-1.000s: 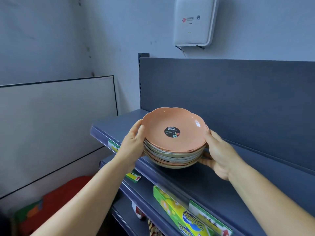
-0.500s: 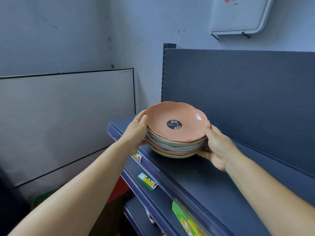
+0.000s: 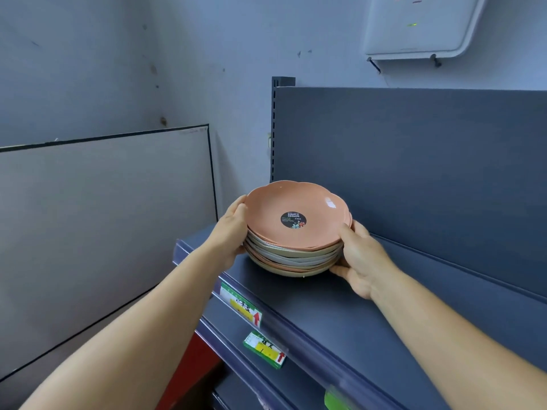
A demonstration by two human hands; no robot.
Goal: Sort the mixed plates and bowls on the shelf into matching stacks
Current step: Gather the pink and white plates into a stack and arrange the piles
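Note:
A stack of several scalloped plates (image 3: pixel 296 255) in orange, grey and beige sits at the left end of the dark blue top shelf (image 3: pixel 340 315). The top plate (image 3: pixel 307 208) is orange with a round black sticker in its middle. My left hand (image 3: pixel 231 232) grips the stack's left side, fingers curled over the rim. My right hand (image 3: pixel 359 255) grips the right side, thumb on the upper rim and fingers under the bottom plate. Whether the stack touches the shelf or hangs just above it cannot be told.
The shelf's dark back panel (image 3: pixel 414 158) rises right behind the stack. Price tags (image 3: pixel 241 306) hang on the shelf's front edge, with a lower shelf (image 3: pixel 266 389) beneath. A grey board (image 3: pixel 103 217) leans at the left. A white box (image 3: pixel 420 25) is fixed on the wall above.
Both hands have carried the stack left and back along the shelf toward its left end. The grip on both sides is the same.

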